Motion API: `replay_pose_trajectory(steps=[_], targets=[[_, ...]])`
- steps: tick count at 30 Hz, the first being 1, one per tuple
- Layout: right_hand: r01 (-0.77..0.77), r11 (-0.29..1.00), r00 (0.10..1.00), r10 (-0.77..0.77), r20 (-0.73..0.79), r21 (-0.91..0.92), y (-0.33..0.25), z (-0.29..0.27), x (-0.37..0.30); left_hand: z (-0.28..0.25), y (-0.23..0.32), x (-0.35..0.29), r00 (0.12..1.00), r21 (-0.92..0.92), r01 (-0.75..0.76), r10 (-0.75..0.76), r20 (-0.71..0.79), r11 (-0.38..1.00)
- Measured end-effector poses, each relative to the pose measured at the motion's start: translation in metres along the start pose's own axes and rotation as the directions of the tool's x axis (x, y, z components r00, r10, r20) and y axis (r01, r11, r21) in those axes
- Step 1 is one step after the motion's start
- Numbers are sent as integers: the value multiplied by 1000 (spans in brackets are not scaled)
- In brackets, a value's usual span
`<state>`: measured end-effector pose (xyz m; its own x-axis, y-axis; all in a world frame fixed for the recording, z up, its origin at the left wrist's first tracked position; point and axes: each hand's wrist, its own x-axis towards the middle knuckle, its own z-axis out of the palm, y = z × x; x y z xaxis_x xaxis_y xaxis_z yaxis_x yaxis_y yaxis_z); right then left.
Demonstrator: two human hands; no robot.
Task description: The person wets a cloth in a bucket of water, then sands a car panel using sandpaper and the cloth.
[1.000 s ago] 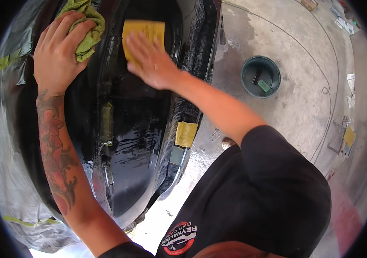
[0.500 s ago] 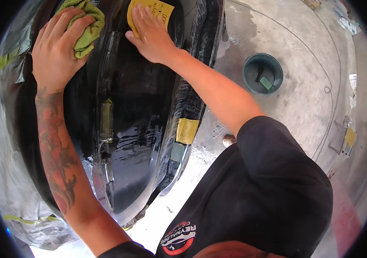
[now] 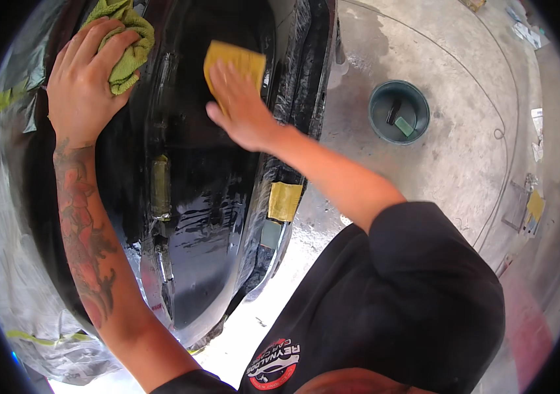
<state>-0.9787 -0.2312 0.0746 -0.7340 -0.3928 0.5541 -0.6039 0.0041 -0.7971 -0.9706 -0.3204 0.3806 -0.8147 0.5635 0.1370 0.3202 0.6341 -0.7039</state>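
A glossy black car body panel point(image 3: 204, 184) lies under both my hands, its surface wet in places. Bunched beneath my left hand point(image 3: 84, 85) is a green cloth point(image 3: 137, 49), gripped at the panel's far left. My right hand point(image 3: 246, 111) presses a yellow sandpaper sheet point(image 3: 247, 62) onto the panel's dark middle, fingers laid over it and thumb out to the side. Another yellow sheet point(image 3: 285, 201) rests on the panel's right edge, with a small grey-green pad point(image 3: 270, 234) just nearer to me.
On the concrete floor to the right stands a dark bucket point(image 3: 375, 118) with a green block point(image 3: 404, 126) and a black object inside. A thin cord point(image 3: 480, 92) curves across the floor. Clear plastic sheeting point(image 3: 4, 243) covers the left side, with green tape point(image 3: 5, 98) on it.
My right hand has slid the yellow sandpaper sheet toward me and slightly right over the panel. My left hand with the cloth has barely shifted.
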Motion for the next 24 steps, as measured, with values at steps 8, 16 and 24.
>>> replay_pose_trajectory(steps=[8,16,24], targets=[[46,977,989,-73,-125,-210,39,-46,120,-4,1,4,1000,-14,-16,16,-6,1000],[98,971,989,-120,-88,-217,28,-16,73,-2,3,4,998,-14,-28,28,-60,999],[71,958,953,-148,-265,-279,31,-31,133,-4,3,6,998,-19,-24,23,-54,1000]])
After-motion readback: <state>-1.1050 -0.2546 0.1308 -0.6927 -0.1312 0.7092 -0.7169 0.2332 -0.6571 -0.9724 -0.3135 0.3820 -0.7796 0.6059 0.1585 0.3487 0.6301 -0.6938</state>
